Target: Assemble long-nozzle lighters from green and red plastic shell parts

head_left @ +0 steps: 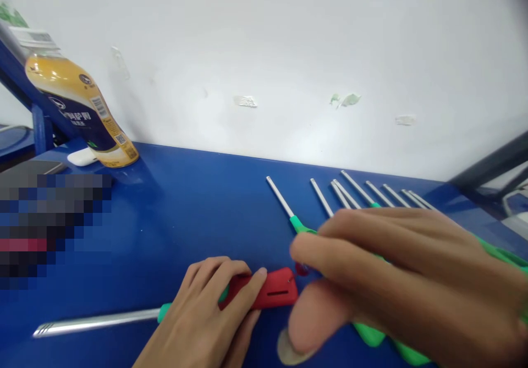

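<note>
My left hand [210,307] is wrapped round a long-nosed gas lighter, its red handle [274,291] showing past my fingers and pressed to the blue table. The lighter's silver tube [103,321] points left, with a green collar [164,312] at its base. My right hand [396,280] hovers just right of the handle's end, slightly blurred, thumb and index finger apart. A small dark red piece [302,269] shows under the index fingertip; whether it belongs to the lighter I cannot tell. Behind that hand lie several green lighters with silver tubes [280,196], partly hidden.
A yellow drink bottle [82,109] stands at the back left beside a small white object [82,157]. Dark, partly pixelated items [37,208] lie at the left edge. The blue table [185,208] meets a white wall [264,54] with peeled patches.
</note>
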### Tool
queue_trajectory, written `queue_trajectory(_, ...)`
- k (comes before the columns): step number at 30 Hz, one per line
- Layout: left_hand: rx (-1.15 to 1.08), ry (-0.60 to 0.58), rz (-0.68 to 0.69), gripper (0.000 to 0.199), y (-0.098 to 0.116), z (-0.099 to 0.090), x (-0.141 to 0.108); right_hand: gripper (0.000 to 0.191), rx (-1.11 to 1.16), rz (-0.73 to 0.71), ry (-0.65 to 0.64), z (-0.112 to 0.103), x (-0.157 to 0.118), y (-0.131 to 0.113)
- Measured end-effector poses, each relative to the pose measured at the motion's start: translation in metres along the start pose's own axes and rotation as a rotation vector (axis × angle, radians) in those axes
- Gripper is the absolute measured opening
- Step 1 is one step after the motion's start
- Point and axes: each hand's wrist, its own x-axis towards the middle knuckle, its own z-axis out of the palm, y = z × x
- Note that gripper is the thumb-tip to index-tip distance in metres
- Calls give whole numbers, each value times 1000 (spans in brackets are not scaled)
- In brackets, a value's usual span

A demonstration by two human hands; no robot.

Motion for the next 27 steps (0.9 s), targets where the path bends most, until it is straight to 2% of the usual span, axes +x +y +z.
queue_trajectory(2,-9,29,-7,42,1,2,0,24,14,-57,31,-4,2,7)
queue_trajectory(5,3,54,-23,40,0,5,-1,29,57,-16,-32,-9,7,14)
queue_trajectory(8,10,45,-15,40,-1,5,-3,2,235,90,-63,-10,10,14)
queue_trajectory(10,8,18,-19,42,-1,5,-4,26,315,139,-49,-9,13,12)
queue_trajectory(12,13,-8,-39,42,-1,4,-4,37,333,167,-40,-6,15,9)
queue_trajectory(17,13,-39,-36,41,1,2,-4,20,375,228,-43,-5,11,7)
queue_trajectory(21,19,-44,-58,41,2,2,-3,15,381,158,-65,-10,6,10)
queue_trajectory(24,18,-25,-24,42,-1,4,-5,19,353,264,-97,-15,6,10)
queue_trajectory(27,28,-5,-3,44,-5,6,-7,12,327,351,-114,-18,10,10)
